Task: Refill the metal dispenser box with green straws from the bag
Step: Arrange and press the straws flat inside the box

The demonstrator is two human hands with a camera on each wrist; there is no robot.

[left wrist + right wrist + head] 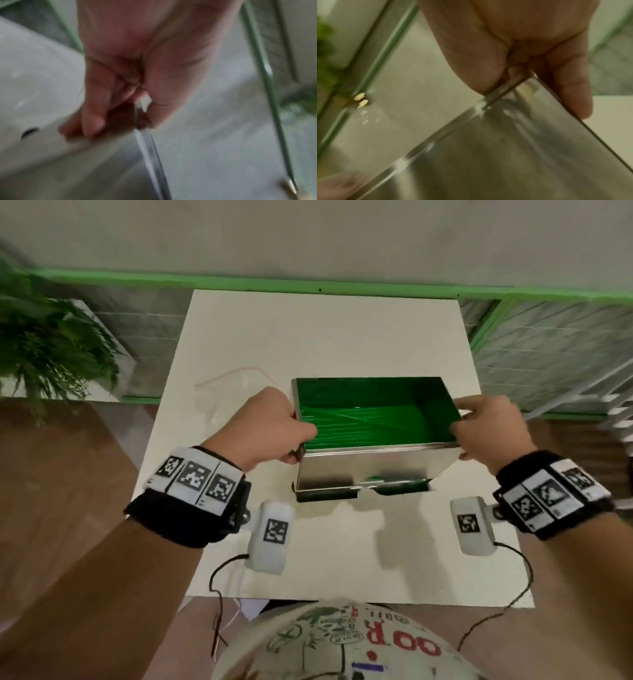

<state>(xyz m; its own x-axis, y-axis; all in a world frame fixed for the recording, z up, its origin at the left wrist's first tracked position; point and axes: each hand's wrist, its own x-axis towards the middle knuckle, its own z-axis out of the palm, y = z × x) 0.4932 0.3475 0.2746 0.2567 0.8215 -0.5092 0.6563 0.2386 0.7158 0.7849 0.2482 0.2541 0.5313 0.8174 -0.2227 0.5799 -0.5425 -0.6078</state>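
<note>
Both hands [376, 428] pinch the dispenser box [363, 465] walls; empty bag [227, 386] lies behind-left.

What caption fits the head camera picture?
Both hands, left hand and right hand, grip the metal dispenser box holding green straws.

The dispenser box [371, 465] is shiny silver metal, and the straws [363, 426] inside are bright green, tinting the inner walls green too. White table [325, 337], brown wood-look floor [68, 474]. Both wristbands [191, 508] are black with white tags carrying black pixel-square patterns. The clear bag [233, 385] on the far left has a thin red strip. Leafy green plant [44, 337] far left.
</note>
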